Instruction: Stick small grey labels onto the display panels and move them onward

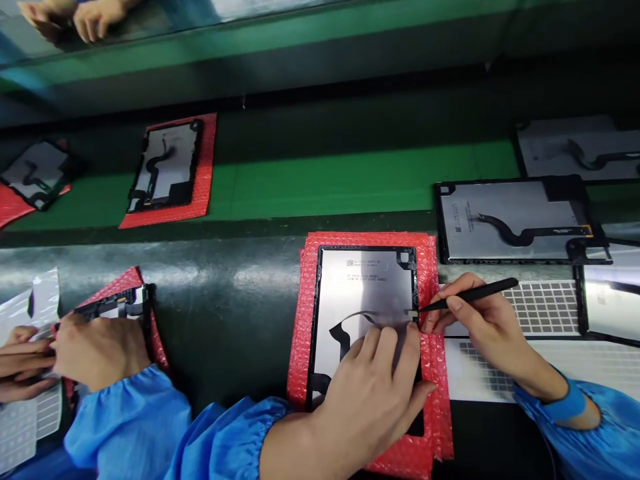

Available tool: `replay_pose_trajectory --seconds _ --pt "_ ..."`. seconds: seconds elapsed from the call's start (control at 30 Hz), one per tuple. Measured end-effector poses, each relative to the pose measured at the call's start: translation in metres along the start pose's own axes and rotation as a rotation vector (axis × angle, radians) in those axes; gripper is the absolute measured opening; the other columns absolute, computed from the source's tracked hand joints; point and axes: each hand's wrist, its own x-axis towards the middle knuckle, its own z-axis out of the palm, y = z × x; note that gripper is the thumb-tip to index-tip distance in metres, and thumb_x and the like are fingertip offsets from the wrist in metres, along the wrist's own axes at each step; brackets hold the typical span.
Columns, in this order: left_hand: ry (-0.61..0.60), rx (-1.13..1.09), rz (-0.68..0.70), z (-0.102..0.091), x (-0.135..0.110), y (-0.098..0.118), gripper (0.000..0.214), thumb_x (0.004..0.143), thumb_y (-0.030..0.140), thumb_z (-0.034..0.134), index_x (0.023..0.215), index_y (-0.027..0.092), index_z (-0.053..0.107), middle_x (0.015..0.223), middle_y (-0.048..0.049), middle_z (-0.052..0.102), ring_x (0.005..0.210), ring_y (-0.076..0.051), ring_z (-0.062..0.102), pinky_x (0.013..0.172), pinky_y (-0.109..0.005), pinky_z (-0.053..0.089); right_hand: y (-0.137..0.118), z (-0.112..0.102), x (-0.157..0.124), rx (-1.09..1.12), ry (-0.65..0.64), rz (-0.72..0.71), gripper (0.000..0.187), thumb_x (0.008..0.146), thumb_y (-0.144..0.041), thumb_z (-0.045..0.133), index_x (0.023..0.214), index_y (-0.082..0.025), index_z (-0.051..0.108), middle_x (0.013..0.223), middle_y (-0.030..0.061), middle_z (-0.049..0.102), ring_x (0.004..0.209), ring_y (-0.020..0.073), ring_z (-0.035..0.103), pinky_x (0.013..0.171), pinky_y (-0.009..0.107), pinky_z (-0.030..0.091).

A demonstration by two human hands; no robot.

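In front of me a tablet screen assembly (367, 287) lies silver back up, with a dark frame and a black ribbon cable (341, 337). It rests on red bubble wrap (300, 320). My left hand (375, 380) lies over its lower part, fingers stretched out and touching the panel; it covers much of the cable. Between the bent fingers of my right hand (480, 320) are slim black tweezers (473, 294). Their tip meets the panel's right edge, beside a small pale tab (413, 314).
Right of the panel lie sheets with gridded labels (545, 305). Another screen assembly (525, 223) sits behind them. More panels, one on red bubble wrap (207, 180), stand on the green belt (320, 180). At left, a co-worker's hands (100, 350) handle another device. Further hands (97, 19) appear top left.
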Motion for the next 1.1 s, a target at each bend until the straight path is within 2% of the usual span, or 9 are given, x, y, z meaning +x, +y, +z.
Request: replay_pose_trajectory --seconds 0.4,0.7,0.87,1.1 --pt "-0.036 -0.001 0.015 0.0029 -0.0013 -0.0011 0.059 0.102 0.045 0.057 0.143 0.002 0.056 0.103 -0.0175 0.069 0.092 -0.031 0.071 0.076 -0.042 0.065 -0.0036 0.0013 0.0034 -0.008 0.018 0.043 0.027 0.099 -0.049 0.075 0.095 -0.023 0.069 0.075 0.0033 0.079 0.062 0.0197 0.079 0.058 0.031 0.070" --pt "-0.027 -0.027 0.014 0.0008 0.0003 -0.0019 0.055 0.103 0.044 0.054 0.140 0.003 0.058 0.101 -0.0164 0.069 0.086 -0.030 0.069 0.070 -0.041 0.065 -0.0022 0.0011 0.0030 0.018 0.024 0.069 0.021 0.098 -0.046 0.075 0.095 -0.026 0.072 0.075 0.0036 0.079 0.063 0.0217 0.080 0.059 0.033 0.071" --pt "-0.045 -0.012 0.006 0.0012 0.0008 -0.0029 0.065 0.101 0.048 0.058 0.146 0.002 0.055 0.098 -0.0143 0.068 0.080 -0.028 0.069 0.065 -0.040 0.064 -0.0037 0.0004 0.0035 0.046 0.025 0.062 0.016 0.098 -0.043 0.076 0.095 -0.027 0.074 0.078 0.0033 0.081 0.063 0.0210 0.080 0.059 0.032 0.071" --pt "-0.029 -0.049 -0.002 0.0007 0.0030 -0.0055 0.061 0.105 0.045 0.050 0.147 0.000 0.053 0.100 -0.0153 0.068 0.080 -0.028 0.069 0.064 -0.040 0.064 -0.0006 0.0027 0.0036 0.025 0.043 0.071 0.020 0.097 -0.045 0.077 0.094 -0.026 0.073 0.077 0.0038 0.080 0.061 0.0206 0.079 0.058 0.032 0.071"
